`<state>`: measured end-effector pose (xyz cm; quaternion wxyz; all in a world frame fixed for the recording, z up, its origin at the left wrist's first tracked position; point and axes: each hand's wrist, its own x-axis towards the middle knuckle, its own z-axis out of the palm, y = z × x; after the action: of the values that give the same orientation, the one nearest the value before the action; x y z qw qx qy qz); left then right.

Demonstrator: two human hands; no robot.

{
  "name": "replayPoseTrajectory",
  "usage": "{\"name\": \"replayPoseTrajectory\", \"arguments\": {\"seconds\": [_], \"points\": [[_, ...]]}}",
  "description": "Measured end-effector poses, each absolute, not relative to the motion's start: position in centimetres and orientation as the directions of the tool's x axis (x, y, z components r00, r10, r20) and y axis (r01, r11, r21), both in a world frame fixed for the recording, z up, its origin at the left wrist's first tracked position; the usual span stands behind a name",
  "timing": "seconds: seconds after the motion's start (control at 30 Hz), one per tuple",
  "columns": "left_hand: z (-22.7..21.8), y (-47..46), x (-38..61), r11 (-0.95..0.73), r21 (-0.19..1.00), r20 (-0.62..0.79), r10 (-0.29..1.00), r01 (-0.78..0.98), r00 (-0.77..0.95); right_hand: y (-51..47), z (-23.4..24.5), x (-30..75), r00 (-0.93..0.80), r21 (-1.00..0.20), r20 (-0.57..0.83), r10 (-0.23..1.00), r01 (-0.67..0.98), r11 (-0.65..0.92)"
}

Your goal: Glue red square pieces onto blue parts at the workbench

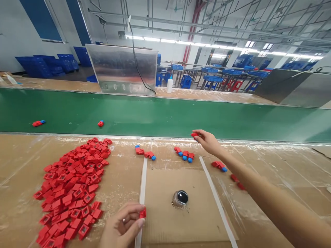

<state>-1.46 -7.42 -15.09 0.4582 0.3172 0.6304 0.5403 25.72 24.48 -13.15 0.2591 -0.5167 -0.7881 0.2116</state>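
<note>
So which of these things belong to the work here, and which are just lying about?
Work: left hand with a red plastic part; right hand with a red part; pile of red plastic pieces; red-and-blue pieces.
Lying about: white bottle, round black-topped container, blue crates.

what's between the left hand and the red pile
Nothing visible: the left hand, holding a red plastic piece, sits just right of the red pile, with only bare cardboard between them.

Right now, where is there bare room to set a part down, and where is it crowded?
Bare cardboard sheet lies between the two white strips, around the round black-topped jar. Green conveyor belt shows around the few red parts on it. Crowded: the heap of red parts at far left.
</note>
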Motion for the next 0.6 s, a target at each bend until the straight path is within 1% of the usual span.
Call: {"name": "replayPoseTrajectory", "arguments": {"seconds": [0.07,0.13,0.23,0.33,0.47,0.6], "points": [[-15.7,-7.2,0.3,0.243,0.943,-0.304,0.906,-0.227,-0.296,19.9,-11.8,27.4,-0.388,-0.634,0.2,0.9,0.648,0.421],[-16.2,-7.1,1.7,0.244,0.911,-0.327,0.919,-0.332,-0.219,15.1,-10.8,28.5,-0.468,-0.646,0.204,0.86,0.596,0.478],[-17.0,-7.1,3.4,0.218,0.871,-0.312,0.938,-0.44,-0.152,9.1,-10.1,28.7,-0.606,-0.59,0.218,0.765,0.542,0.598],[-17.7,-7.5,4.1,0.228,0.86,-0.307,0.946,-0.457,-0.107,5.6,-10.4,28.0,-0.649,-0.536,0.242,0.721,0.53,0.657],[-18.0,-8.3,3.6,0.259,0.86,-0.307,0.951,-0.44,-0.04,4.0,-11.3,27.1,-0.632,-0.531,0.27,0.727,0.532,0.66],[-17.4,-8.9,3.0,0.293,0.851,-0.321,0.947,-0.436,0.01,3.8,-11.7,26.5,-0.641,-0.515,0.289,0.711,0.522,0.68]]}}
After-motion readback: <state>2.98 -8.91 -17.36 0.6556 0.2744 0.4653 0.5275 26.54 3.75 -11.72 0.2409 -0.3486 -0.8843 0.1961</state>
